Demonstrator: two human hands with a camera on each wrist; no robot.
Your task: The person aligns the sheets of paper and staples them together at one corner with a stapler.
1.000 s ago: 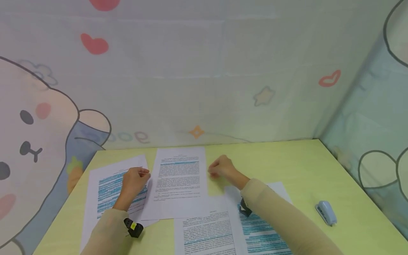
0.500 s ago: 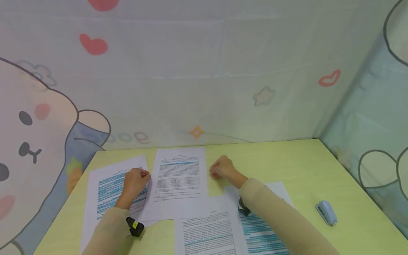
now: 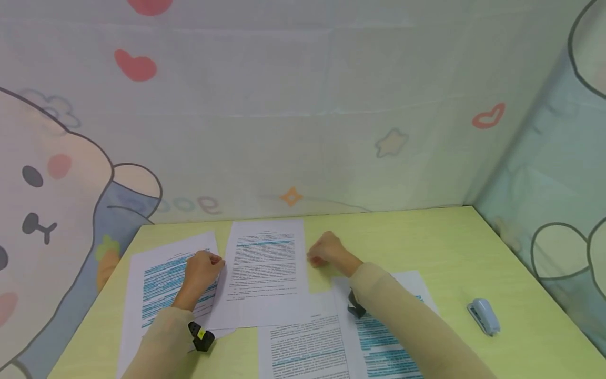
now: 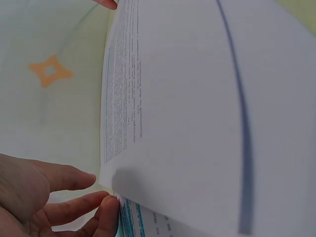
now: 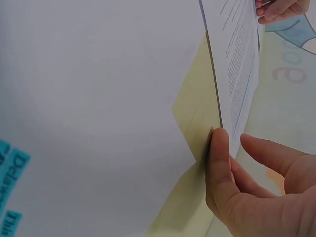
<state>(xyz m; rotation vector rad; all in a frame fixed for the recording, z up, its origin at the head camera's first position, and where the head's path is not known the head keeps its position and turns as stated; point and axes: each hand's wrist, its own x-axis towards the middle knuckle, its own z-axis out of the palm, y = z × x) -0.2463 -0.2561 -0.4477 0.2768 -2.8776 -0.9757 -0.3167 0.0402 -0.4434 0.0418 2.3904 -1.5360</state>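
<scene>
A printed sheet of paper [image 3: 265,308] with one blue-highlighted line lies between my two hands, near the table's back. My left hand [image 3: 201,271] is at its left edge, above another sheet heavily highlighted in blue [image 3: 161,284]. In the left wrist view the fingertips [image 4: 106,205] lie by the sheet's corner, with a gap to the thumb. At the sheet's right edge is my right hand [image 3: 329,250], resting on the table side. Its fingertips [image 5: 219,143] meet the paper's edge in the right wrist view, while the thumb stands apart.
Two more sheets lie nearer: a mostly plain one [image 3: 307,342], partly under the middle sheet, and a highlighted one [image 3: 385,337] below my right forearm. A light blue stapler [image 3: 484,317] sits on the yellow table [image 3: 426,237] at right. A printed cloth [image 3: 284,105] hangs behind.
Both hands stay at the middle sheet's sides with only slight shifts. A thin pale line seen earlier at the left fingertips hardly shows now. The papers look unmoved.
</scene>
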